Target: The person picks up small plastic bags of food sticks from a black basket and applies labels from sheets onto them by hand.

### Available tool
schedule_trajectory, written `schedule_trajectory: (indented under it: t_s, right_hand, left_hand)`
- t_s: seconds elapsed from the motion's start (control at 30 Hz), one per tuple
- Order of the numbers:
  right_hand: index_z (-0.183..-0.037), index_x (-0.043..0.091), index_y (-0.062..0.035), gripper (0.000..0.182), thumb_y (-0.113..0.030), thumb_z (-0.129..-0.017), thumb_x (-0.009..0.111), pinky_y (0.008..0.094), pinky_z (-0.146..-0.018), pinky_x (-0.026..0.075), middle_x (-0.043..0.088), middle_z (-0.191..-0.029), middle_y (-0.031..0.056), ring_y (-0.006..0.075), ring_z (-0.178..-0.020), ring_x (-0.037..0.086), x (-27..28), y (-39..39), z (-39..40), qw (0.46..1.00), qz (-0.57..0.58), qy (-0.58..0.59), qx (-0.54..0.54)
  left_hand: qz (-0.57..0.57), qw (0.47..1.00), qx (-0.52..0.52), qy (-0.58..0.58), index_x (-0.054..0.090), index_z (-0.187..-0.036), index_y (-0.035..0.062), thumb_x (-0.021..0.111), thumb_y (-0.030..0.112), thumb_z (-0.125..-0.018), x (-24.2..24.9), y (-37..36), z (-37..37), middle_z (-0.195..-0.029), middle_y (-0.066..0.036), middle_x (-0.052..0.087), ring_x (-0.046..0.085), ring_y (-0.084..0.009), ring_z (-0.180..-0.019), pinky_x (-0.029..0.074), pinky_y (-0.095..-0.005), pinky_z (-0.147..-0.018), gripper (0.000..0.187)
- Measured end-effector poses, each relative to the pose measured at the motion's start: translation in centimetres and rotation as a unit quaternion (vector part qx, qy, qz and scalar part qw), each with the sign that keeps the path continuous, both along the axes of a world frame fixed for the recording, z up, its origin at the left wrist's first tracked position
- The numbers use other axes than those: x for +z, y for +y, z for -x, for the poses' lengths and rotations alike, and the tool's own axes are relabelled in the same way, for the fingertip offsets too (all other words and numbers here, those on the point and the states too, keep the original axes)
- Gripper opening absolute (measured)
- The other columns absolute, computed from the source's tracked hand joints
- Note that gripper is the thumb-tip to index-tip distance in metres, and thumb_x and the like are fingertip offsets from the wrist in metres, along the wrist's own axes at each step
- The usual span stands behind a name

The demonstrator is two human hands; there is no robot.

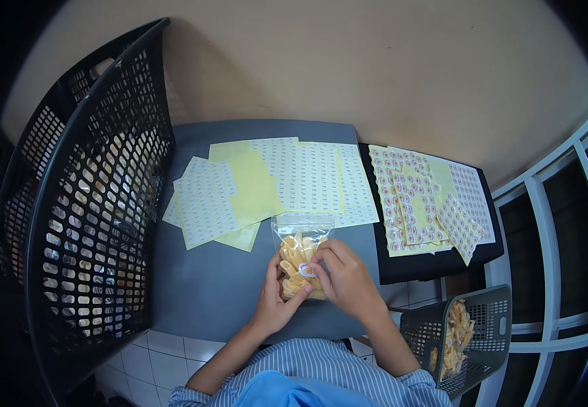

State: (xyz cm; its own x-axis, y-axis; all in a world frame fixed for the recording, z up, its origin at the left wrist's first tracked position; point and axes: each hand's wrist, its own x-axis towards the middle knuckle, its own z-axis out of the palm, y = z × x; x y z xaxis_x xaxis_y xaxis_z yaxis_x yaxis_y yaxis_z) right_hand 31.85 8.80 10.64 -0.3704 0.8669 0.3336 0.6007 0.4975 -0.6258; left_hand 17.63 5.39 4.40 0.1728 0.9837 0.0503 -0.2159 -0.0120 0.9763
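Note:
A clear zip-top bag (pixel 299 224) of pale yellow chips lies on the grey table in front of me. My left hand (pixel 279 293) grips its left and lower side, thumb across the front. On the bag's front is a small round sticker (pixel 307 270) with a reddish print. The thumb and fingertips of my right hand (pixel 339 275) pinch this sticker's upper right edge against the plastic. Just beyond the bag are overlapping sticker sheets (pixel 307 178) with small print on pale yellow backing.
A tall dark slatted basket (pixel 97 203) with packed bags stands at the left. On a black surface at the right lie sheets of round stickers (pixel 416 197). Below them, a smaller dark basket (pixel 497 339) holds bags of chips (pixel 458 332). A wall rises behind the grey table (pixel 199 292).

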Motion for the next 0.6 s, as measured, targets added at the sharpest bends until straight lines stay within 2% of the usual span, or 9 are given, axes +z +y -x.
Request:
schedule_trajectory:
  t_s: [0.17,0.2,0.27,0.3,0.37,0.4,0.5,0.53,0.6]
  right_hand:
    - [-0.077,0.052,0.0003,0.015,-0.004,-0.070,0.064,0.0332,-0.069,0.045,0.046,-0.089,0.0140,0.0290,-0.092,0.051,-0.3,-0.4,-0.1,0.995,-0.076,0.006,-0.065]
    - [-0.077,0.052,0.0003,0.015,-0.004,-0.070,0.064,0.0332,-0.069,0.045,0.046,-0.089,0.0140,0.0290,-0.092,0.051,-0.4,-0.6,-0.2,0.995,-0.078,0.007,-0.066]
    - [-0.075,0.051,0.0002,0.016,-0.004,-0.068,0.065,0.0393,-0.081,0.041,0.043,-0.093,0.0161,0.0347,-0.102,0.045,-0.6,-0.8,-0.4,0.993,-0.080,0.033,-0.076]
    - [-0.075,0.051,0.0002,0.016,-0.004,-0.068,0.065,0.0393,-0.081,0.041,0.043,-0.093,0.0161,0.0347,-0.102,0.045,-0.9,-0.9,-0.6,0.993,-0.080,0.034,-0.077]
    - [-0.092,0.052,-0.0002,0.030,-0.003,-0.066,0.067,0.0400,-0.083,0.044,0.039,-0.106,0.0154,0.0344,-0.109,0.041,-1.2,-1.1,-1.0,0.979,-0.048,0.140,-0.138]
    - [-0.092,0.052,-0.0002,0.030,-0.003,-0.066,0.067,0.0400,-0.083,0.044,0.039,-0.106,0.0154,0.0344,-0.109,0.041,-1.3,-1.2,-1.2,0.979,-0.047,0.141,-0.142]
    - [-0.134,0.012,-0.0068,0.088,0.005,-0.065,0.065,0.0325,-0.077,0.051,0.025,-0.127,0.0148,0.0304,-0.110,0.043,-1.4,-1.4,-2.2,0.917,0.082,0.350,-0.175]
    - [-0.134,0.012,-0.0068,0.088,0.005,-0.065,0.065,0.0325,-0.077,0.051,0.025,-0.127,0.0148,0.0304,-0.110,0.043,-1.5,-1.5,-2.6,0.915,0.081,0.351,-0.181]
    - [-0.135,0.006,-0.0074,0.090,0.007,-0.067,0.063,0.0311,-0.077,0.051,0.022,-0.130,0.0162,0.0284,-0.104,0.048,-1.6,-1.6,-3.6,0.844,0.137,0.498,-0.143]
  left_hand:
    - [-0.008,0.999,0.008,-0.043,0.017,-0.129,0.0017,0.057,0.004,-0.079,0.3,0.5,-0.5,-0.117,-0.016,0.041,0.043,-0.0207,-0.110,0.039,-0.0307,-0.091,0.063]
    - [0.026,0.998,0.012,-0.061,0.019,-0.127,0.0018,0.057,0.005,-0.080,0.4,0.7,-0.6,-0.114,-0.015,0.042,0.045,-0.0200,-0.108,0.040,-0.0301,-0.089,0.061]
    - [0.059,0.995,0.015,-0.079,0.020,-0.126,0.0019,0.056,0.007,-0.081,0.5,1.1,-1.1,-0.112,-0.015,0.044,0.047,-0.0192,-0.105,0.041,-0.0294,-0.087,0.059]
    - [0.062,0.996,0.015,-0.058,0.020,-0.126,0.0019,0.056,0.007,-0.081,0.6,1.3,-1.6,-0.111,-0.014,0.045,0.049,-0.0186,-0.103,0.043,-0.0289,-0.085,0.058]
    - [0.067,0.997,0.011,-0.035,0.020,-0.125,0.0020,0.057,0.007,-0.081,0.8,1.3,-2.4,-0.109,-0.014,0.046,0.050,-0.0179,-0.100,0.044,-0.0283,-0.083,0.057]
    - [0.048,0.999,0.012,-0.022,0.021,-0.125,0.0020,0.057,0.006,-0.081,0.8,1.2,-2.8,-0.109,-0.014,0.046,0.051,-0.0176,-0.099,0.044,-0.0278,-0.082,0.057]
    - [0.025,1.000,0.009,-0.015,0.020,-0.124,0.0020,0.057,0.006,-0.081,0.9,0.8,-4.1,-0.109,-0.014,0.046,0.051,-0.0173,-0.098,0.045,-0.0272,-0.081,0.057]
    - [0.016,1.000,0.010,-0.023,0.020,-0.124,0.0021,0.057,0.005,-0.081,1.0,0.8,-4.6,-0.109,-0.014,0.046,0.051,-0.0173,-0.099,0.045,-0.0272,-0.081,0.057]
    - [0.017,0.999,-0.001,-0.027,0.020,-0.124,0.0022,0.057,0.005,-0.080,1.3,0.7,-5.5,-0.109,-0.014,0.046,0.051,-0.0174,-0.100,0.045,-0.0277,-0.082,0.057]
